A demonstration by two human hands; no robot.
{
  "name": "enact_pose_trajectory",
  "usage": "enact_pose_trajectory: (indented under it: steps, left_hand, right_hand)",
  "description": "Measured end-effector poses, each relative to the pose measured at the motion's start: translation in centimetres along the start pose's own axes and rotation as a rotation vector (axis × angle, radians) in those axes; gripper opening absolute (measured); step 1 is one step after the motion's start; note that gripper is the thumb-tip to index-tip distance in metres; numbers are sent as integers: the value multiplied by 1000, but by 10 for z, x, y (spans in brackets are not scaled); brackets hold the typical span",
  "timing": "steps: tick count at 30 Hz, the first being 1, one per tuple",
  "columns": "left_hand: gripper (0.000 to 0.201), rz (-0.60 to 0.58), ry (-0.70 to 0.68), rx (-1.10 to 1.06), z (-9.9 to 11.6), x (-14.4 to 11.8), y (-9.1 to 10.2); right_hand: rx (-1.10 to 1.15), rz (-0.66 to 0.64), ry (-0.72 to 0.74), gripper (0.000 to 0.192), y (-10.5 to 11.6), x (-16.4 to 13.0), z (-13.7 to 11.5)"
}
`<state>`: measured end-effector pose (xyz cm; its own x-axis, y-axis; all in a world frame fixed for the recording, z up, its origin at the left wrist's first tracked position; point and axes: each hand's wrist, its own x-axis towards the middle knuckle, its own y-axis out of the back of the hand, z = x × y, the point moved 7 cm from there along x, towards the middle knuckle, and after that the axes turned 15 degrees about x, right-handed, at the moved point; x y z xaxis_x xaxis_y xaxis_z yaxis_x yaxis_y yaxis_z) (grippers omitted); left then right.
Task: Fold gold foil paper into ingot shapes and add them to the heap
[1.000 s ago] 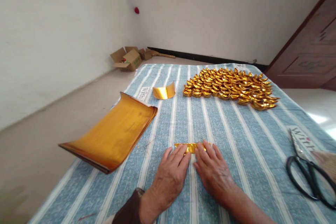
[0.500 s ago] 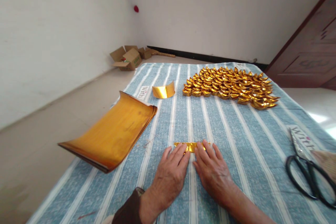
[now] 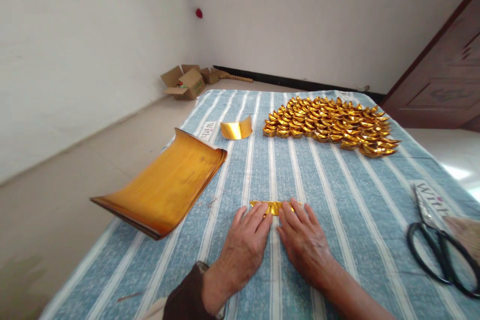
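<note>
Far left on the floor by the wall sit open brown cardboard boxes [image 3: 186, 81], well apart from the blue-and-white striped cloth [image 3: 337, 195] covering the work surface. On the cloth's left edge lies a curling stack of gold foil paper sheets [image 3: 165, 185], its near end lifted and hanging past the edge. Beyond it a white label [image 3: 207, 130] on the cloth reads "With", and just beside that stands a small curved piece of gold foil [image 3: 236, 130].

In the near middle, a narrow folded strip of gold foil [image 3: 272, 206] lies flat on the cloth. The left hand [image 3: 243, 245] rests palm down with fingers spread, its fingertips on the strip's left part; the right hand [image 3: 305, 242] lies flat the same way, fingertips pressing the strip's right part. Neither hand is closed around anything. The two hands almost touch at the thumbs.

Farther back on the right spreads a dense cluster of folded gold foil ingots [image 3: 330, 125]. At the far right edge lie black-handled scissors [image 3: 442, 255], blades over a second label [image 3: 431, 197] reading "With"
</note>
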<state>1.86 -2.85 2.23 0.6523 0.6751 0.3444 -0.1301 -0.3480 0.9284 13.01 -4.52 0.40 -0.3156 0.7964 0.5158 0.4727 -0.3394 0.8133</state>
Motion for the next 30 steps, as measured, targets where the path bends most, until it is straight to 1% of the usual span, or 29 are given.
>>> enact_pose_trajectory:
  steps: [6,15,21,25,28,30]
  left_hand:
    - [35,3,14,-32,-1,0,-2]
    - [33,57,18,-45,-1,0,2]
    - [31,94,13,-59,-3,-1,1]
    - [30,98,18,-90,-4,-1,0]
    - [29,85,27,-136,-8,-1,-1]
    - [28,71,21,-201,-17,1,-1]
  right_hand:
    - [20,-13,-24,31,-2,-1,3]
    - [21,-35,-24,31,-2,0,3]
    - [32,-49,-41,30,-4,-1,4]
    - [41,-64,-50,32,-5,-1,5]
    - [38,-77,-50,31,-6,-1,5]
    - [32,-81,-48,31,-6,-1,5]
